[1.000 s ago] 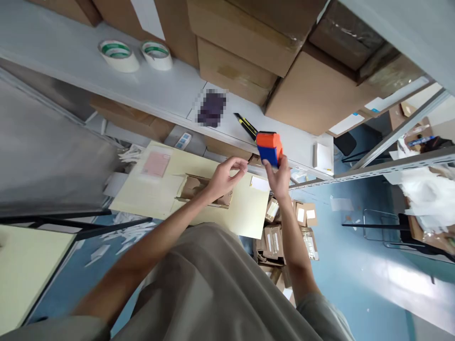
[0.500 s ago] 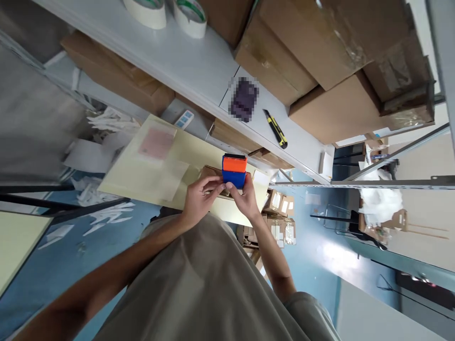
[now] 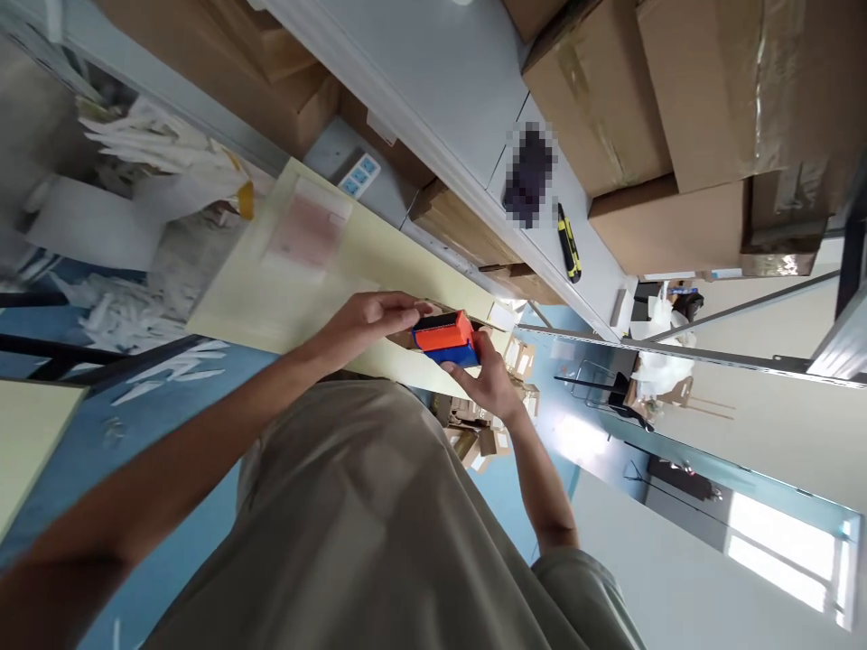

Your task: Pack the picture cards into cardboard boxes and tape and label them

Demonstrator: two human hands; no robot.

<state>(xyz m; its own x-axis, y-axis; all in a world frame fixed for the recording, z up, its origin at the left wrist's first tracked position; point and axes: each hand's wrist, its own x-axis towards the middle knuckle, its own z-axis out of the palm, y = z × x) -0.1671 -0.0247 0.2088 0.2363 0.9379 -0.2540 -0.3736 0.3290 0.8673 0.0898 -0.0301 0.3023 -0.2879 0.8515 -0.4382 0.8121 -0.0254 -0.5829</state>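
Observation:
A small orange-and-blue block (image 3: 445, 338) with a black strip along its top side sits tilted between my hands, above the pale yellow tabletop. My right hand (image 3: 493, 375) grips its right end, with the thumb along the near blue side and the fingers behind. My left hand (image 3: 369, 327) is at the block's left end, its thumb and fingers drawn together at the upper corner. The left fingertips are partly hidden. Behind and below the block, part of an open cardboard box (image 3: 402, 338) shows on the table.
The pale yellow table (image 3: 237, 311) bears a pinkish sheet (image 3: 308, 233). Above it, a grey shelf (image 3: 433, 86) holds a yellow-and-black utility knife (image 3: 569, 244), a blurred dark item (image 3: 529, 176) and cardboard boxes (image 3: 600, 99). A power strip (image 3: 358, 175) lies below the shelf.
The block has turned from upright to lying on its side, with its black strip now facing up and left. My left hand has shifted to its upper left corner. The view has swung round.

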